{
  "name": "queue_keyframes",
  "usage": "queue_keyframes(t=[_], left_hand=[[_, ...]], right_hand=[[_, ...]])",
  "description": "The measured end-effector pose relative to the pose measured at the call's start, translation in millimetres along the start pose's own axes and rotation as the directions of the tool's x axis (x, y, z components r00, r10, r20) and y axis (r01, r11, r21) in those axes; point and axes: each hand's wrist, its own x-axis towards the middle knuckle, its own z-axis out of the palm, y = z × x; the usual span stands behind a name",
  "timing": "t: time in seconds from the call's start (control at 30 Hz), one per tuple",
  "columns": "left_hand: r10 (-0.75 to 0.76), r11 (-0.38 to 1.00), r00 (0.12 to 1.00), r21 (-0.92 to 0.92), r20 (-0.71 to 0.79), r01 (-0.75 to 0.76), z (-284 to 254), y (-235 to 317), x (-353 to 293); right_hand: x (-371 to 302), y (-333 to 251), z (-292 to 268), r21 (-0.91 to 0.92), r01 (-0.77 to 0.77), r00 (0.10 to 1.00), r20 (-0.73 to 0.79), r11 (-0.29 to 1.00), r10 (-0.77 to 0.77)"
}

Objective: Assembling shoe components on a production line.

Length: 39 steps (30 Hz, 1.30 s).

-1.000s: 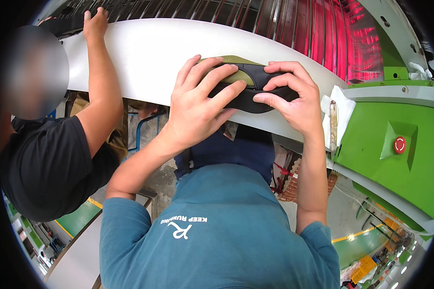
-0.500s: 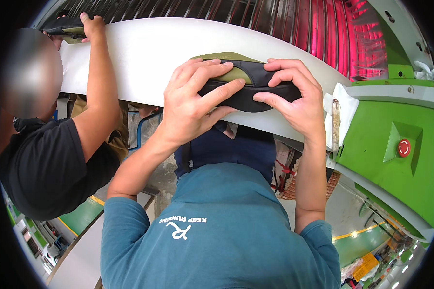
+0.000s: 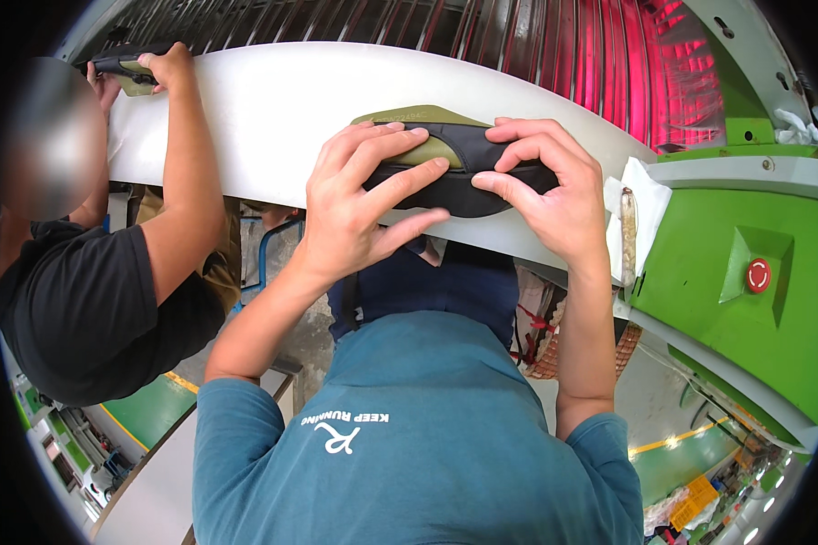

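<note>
Between my two hands is a black and olive-green sewn fabric piece (image 3: 468, 193), shaped somewhat like a pouch; its exact kind I cannot make out. It rests at the near edge of a white work surface (image 3: 273, 118). My left hand (image 3: 359, 186) grips its left part, with fingers spread over the olive panel and the thumb stretched along its lower edge. At the right end, my right hand (image 3: 550, 173) pinches the black fabric, fingers above and thumb on the front. The underside of the piece is hidden.
Beyond the white surface runs a bed of metal rollers (image 3: 409, 23), glowing red at the right. A green machine housing (image 3: 700, 245) with a red stop button (image 3: 758, 275) stands at the right, beside a white cloth (image 3: 650, 195). At left, a person handles a similar piece (image 3: 139, 71).
My left thumb has lifted away from the other fingers and stretched out. Both hands and the piece have shifted slightly left and nearer. The person at left has lowered their piece slightly.
</note>
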Motion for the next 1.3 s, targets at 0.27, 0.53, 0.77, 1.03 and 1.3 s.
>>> queue_keyframes(t=[0.27,0.53,0.77,1.03,1.3], left_hand=[[-0.031,0.997,0.992,-0.069,-0.121,0.023,13,-6,-3],[-0.050,0.991,0.989,-0.128,-0.141,0.032,16,-10,-9],[-0.057,0.992,0.982,-0.125,-0.178,0.035,18,-8,-11],[-0.170,0.968,0.971,-0.216,-0.169,0.131,15,-9,-10],[-0.181,0.803,0.905,-0.589,-0.385,-0.090,4,31,29]], right_hand=[[-5,3,-16,0.058,-0.051,0.998,-0.031,0.997,0.053],[-13,12,-29,0.121,-0.120,0.992,-0.027,0.985,0.124],[-35,38,-29,0.333,-0.202,0.966,-0.089,0.921,0.244],[-39,25,-27,0.422,-0.266,0.935,-0.105,0.867,0.338],[62,-124,-26,-0.025,0.415,0.897,-0.154,0.909,-0.414]])
